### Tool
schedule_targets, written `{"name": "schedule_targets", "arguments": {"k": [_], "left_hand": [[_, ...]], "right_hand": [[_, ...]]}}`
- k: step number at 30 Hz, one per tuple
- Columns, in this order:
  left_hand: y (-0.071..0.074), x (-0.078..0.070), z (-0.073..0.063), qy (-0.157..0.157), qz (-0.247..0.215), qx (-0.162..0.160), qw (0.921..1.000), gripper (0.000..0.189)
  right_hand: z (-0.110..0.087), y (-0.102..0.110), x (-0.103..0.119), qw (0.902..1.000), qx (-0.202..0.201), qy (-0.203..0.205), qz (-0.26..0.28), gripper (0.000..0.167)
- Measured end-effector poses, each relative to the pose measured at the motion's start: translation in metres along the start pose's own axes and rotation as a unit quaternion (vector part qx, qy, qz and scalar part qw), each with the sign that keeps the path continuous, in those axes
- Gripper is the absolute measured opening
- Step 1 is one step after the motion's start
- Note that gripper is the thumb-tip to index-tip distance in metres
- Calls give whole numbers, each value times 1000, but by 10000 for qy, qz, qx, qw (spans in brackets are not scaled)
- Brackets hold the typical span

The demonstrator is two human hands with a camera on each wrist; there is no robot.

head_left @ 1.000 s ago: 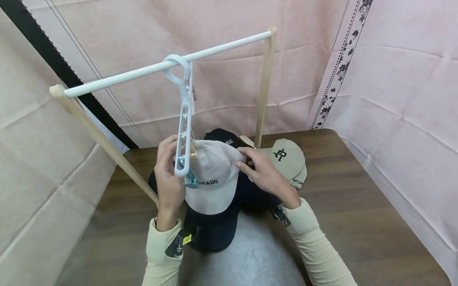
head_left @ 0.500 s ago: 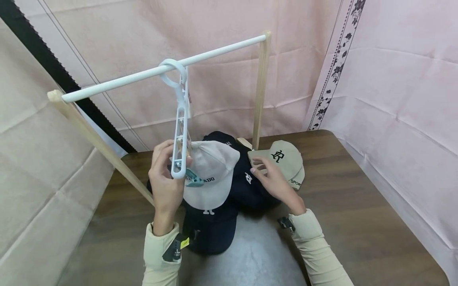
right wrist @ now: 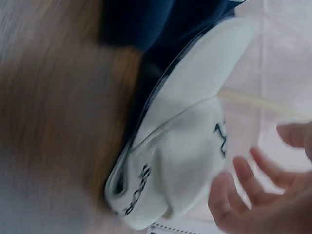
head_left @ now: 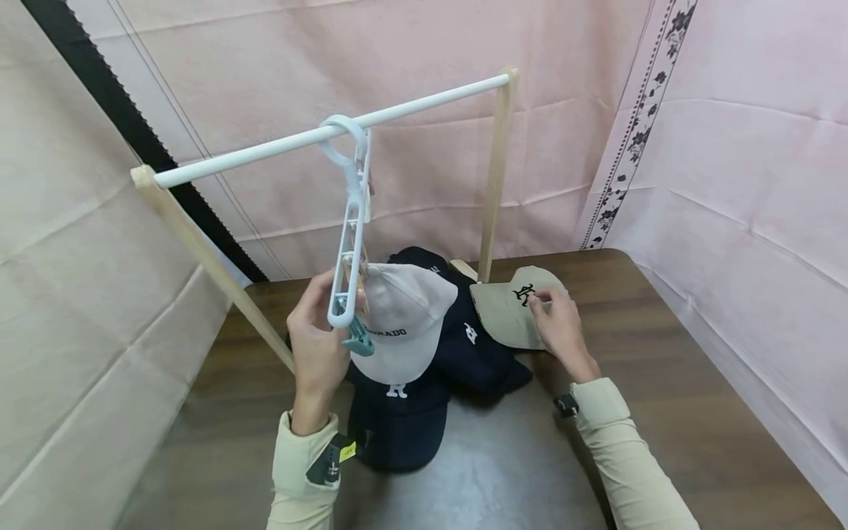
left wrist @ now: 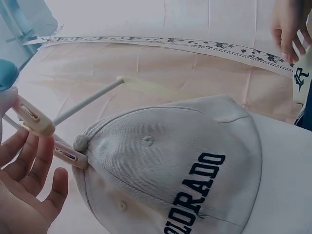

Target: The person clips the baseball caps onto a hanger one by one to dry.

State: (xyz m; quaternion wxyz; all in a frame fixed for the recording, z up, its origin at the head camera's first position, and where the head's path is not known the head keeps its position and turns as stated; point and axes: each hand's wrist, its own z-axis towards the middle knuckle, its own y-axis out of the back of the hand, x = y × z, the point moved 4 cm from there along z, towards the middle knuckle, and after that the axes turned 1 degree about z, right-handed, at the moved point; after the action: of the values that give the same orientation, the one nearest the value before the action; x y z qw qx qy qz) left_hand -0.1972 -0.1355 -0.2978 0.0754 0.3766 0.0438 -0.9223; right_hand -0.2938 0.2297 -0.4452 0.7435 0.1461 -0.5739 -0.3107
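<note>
A light blue hanger (head_left: pixel 355 193) hangs from the rack's white bar. My left hand (head_left: pixel 316 353) is at its lower end, fingers curled round a beige clip (left wrist: pixel 36 117) in the left wrist view. A teal clip (head_left: pixel 358 338) dangles there too. Beside these fingers is a light grey cap (head_left: pixel 407 298) with dark lettering; another beige clip (left wrist: pixel 70 155) meets it near the top button. My right hand (head_left: pixel 562 330) is over a khaki cap (head_left: pixel 506 316), fingers loosely bent and apart from it in the right wrist view (right wrist: pixel 263 190).
Navy caps lie below and behind the grey one, including a front cap (head_left: pixel 397 430) and a right-hand cap (head_left: pixel 480 361). The rack's white bar (head_left: pixel 265 149) runs between wooden posts, one a right post (head_left: pixel 498 177). A brown table (head_left: pixel 662 383) is backed by pink cloth (head_left: pixel 424 169).
My right hand has left the grey cap and moved right to the khaki cap. The khaki cap's brim looks turned more toward the front. My left hand stays by the hanger.
</note>
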Motion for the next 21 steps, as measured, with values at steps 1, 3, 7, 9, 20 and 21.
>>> {"name": "schedule_targets", "arguments": {"k": [1,3,7,9,20,21], "left_hand": [[0,0,0,5,-5,8,10000,31],[1,0,1,-10,8,53,10000,32],[3,-1,1,-53,185,40,9998,31],[5,-1,1,-108,300,-68,9995,29],[6,1,11,-465,-1107,-892,9887,34],[7,3,13,-461,-1269,-877,9870,35]], "right_hand": [[2,2,-3,9999,-54,-84,-91,36],[6,7,-11,9991,-95,-311,-286,40],[13,10,-29,9934,90,-956,-635,56],[15,9,-38,9892,226,-1245,-740,63],[20,6,-60,9816,555,-1719,-619,81],[21,6,-59,9820,553,-1697,-615,80]]}}
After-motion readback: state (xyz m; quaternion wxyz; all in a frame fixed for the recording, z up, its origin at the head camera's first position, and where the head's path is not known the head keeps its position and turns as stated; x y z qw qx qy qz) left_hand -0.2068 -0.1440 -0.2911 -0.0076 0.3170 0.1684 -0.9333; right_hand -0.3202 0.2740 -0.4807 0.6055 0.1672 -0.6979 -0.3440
